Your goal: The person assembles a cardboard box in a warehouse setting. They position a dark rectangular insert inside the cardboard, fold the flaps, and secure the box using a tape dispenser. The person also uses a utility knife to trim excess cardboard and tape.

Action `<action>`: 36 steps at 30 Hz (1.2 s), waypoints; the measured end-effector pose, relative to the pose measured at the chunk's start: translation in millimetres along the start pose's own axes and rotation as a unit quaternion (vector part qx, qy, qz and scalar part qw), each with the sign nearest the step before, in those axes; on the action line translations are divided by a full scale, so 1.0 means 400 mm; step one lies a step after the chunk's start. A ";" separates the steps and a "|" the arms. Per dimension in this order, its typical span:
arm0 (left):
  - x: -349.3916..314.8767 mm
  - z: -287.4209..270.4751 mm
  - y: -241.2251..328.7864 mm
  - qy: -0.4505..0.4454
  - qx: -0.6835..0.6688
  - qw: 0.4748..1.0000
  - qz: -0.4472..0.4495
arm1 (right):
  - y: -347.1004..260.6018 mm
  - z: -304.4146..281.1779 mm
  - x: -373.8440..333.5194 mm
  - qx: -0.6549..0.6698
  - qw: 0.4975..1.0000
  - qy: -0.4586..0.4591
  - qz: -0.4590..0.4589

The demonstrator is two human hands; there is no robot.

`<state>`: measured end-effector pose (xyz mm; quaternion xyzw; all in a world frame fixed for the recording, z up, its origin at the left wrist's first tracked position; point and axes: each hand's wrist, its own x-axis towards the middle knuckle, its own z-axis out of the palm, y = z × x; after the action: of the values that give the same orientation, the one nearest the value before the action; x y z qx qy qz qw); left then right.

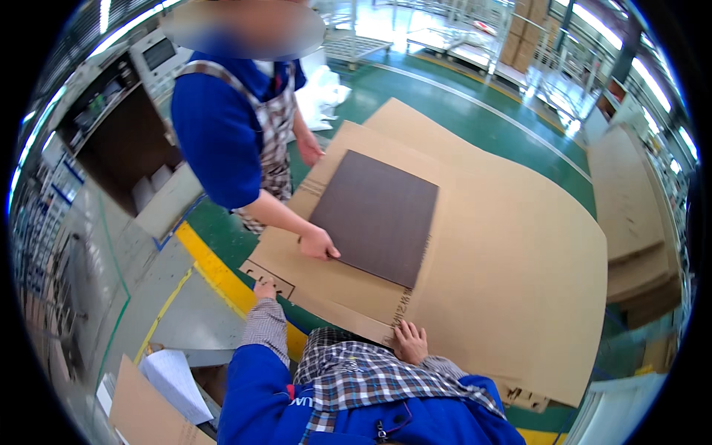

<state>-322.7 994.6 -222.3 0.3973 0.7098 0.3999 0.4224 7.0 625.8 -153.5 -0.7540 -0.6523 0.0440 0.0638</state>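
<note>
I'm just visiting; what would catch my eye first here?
Probably the dark brown board, lying on pale cardboard near the centre, with a co-worker's hand at its lower-left edge. Below, the wearer's right hand rests on the cardboard's near edge. Then the yellow floor stripe, left of the cardboard.

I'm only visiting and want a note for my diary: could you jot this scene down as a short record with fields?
Left hand: at the near-left corner of the cardboard; grip unclear
Right hand: on the cardboard's near edge, fingers spread
Dark board: lying flat on the cardboard
Co-worker's hand: at the dark board's near-left edge
Floor: green, with a yellow strip at left
</note>
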 end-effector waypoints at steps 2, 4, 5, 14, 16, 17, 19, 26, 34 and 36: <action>-0.058 0.029 0.060 -0.025 -0.008 0.998 -0.048 | 0.017 -0.003 -0.009 0.011 1.000 -0.004 0.014; -0.099 -0.001 0.104 0.006 0.006 0.997 -0.083 | 0.003 -0.037 -0.012 0.043 0.999 -0.019 0.011; -0.113 0.010 0.129 0.014 -0.021 0.996 -0.088 | 0.013 -0.043 -0.018 0.069 0.998 -0.002 0.013; -0.015 0.001 0.071 -0.091 -0.230 0.965 -0.091 | 0.159 0.068 -0.122 0.044 0.920 0.054 0.385; -0.017 0.025 0.033 -0.084 -0.196 0.970 -0.116 | 0.185 0.072 -0.108 0.051 0.882 0.059 0.465; -0.010 0.031 0.001 -0.098 -0.194 0.970 -0.112 | 0.185 0.075 -0.092 0.071 0.865 0.053 0.494; -0.016 0.089 -0.017 -0.138 -0.195 0.965 -0.108 | 0.194 0.069 -0.064 0.102 0.823 0.047 0.557; -0.069 0.092 0.200 -0.212 -0.218 0.939 -0.161 | 0.176 -0.131 0.025 0.130 0.836 0.110 0.522; -0.073 0.149 0.213 -0.295 -0.210 0.916 -0.171 | 0.232 -0.074 0.078 0.305 0.745 0.183 0.564; -0.083 0.170 0.211 -0.283 -0.186 0.928 -0.157 | 0.250 -0.036 0.070 0.244 0.768 0.189 0.561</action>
<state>-230.5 1011.2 -158.7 0.2919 0.5267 0.3240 0.7296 111.0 638.7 -154.2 -0.9380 -0.0551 0.0862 0.3312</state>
